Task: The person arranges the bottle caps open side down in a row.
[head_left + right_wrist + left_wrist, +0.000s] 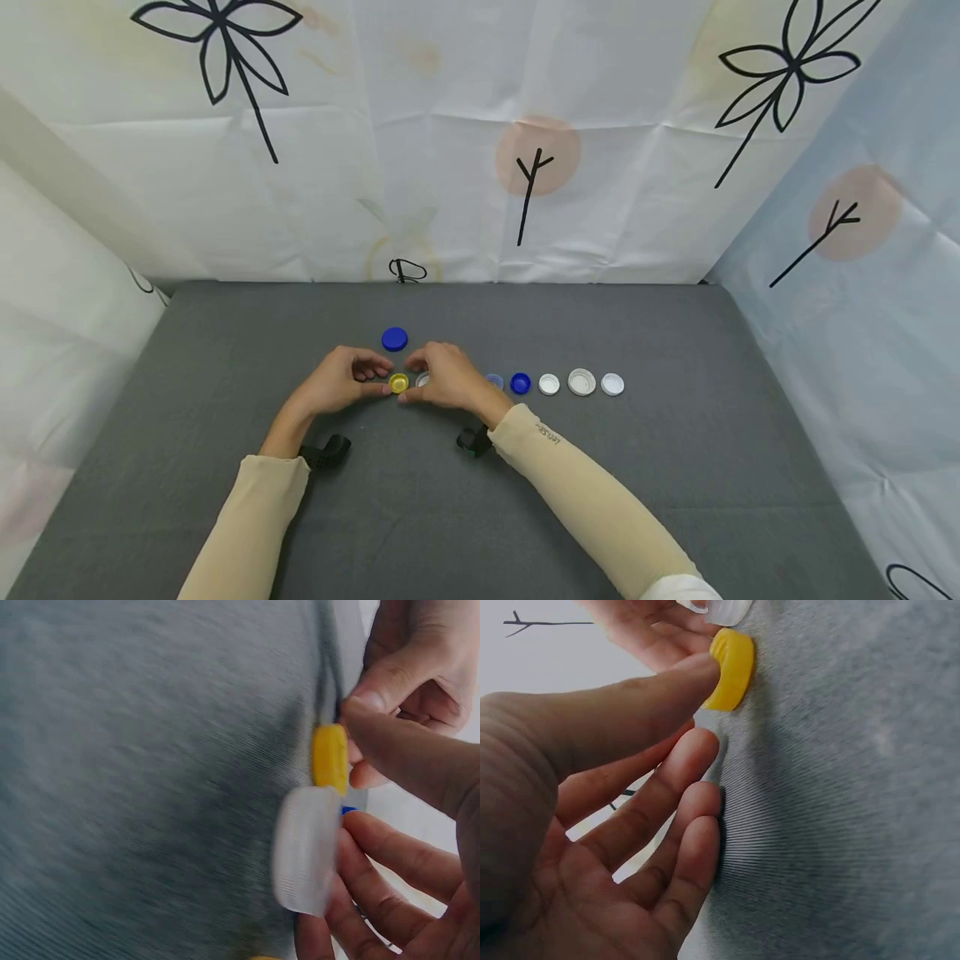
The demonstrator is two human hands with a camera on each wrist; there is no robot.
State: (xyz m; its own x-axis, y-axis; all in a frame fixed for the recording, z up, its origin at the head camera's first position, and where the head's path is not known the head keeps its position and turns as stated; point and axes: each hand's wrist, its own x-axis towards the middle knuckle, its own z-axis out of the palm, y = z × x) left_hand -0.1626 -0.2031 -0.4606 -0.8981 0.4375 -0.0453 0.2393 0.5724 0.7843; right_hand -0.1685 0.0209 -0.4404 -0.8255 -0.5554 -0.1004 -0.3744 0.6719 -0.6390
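Note:
A yellow bottle cap (398,383) lies hollow side up between my two hands. My left hand (341,382) is at its left, the thumb tip touching or nearly touching the cap (735,671) and the other fingers loosely bent, apart from it. From the right reaches my right hand (453,379), its thumb close to the yellow cap's near side. Partly hidden under that hand is a whitish translucent cap (306,847), with the right fingers behind it; contact there is hard to tell. Neither hand visibly pinches a cap.
A larger blue cap (394,339) lies behind the hands. Rightward runs a row: a pale blue cap (495,381), a dark blue cap (521,383) and several white caps (581,382). Another bit of yellow (264,958) shows at the right wrist view's bottom edge. Printed cloth (450,200) walls the grey table (600,483).

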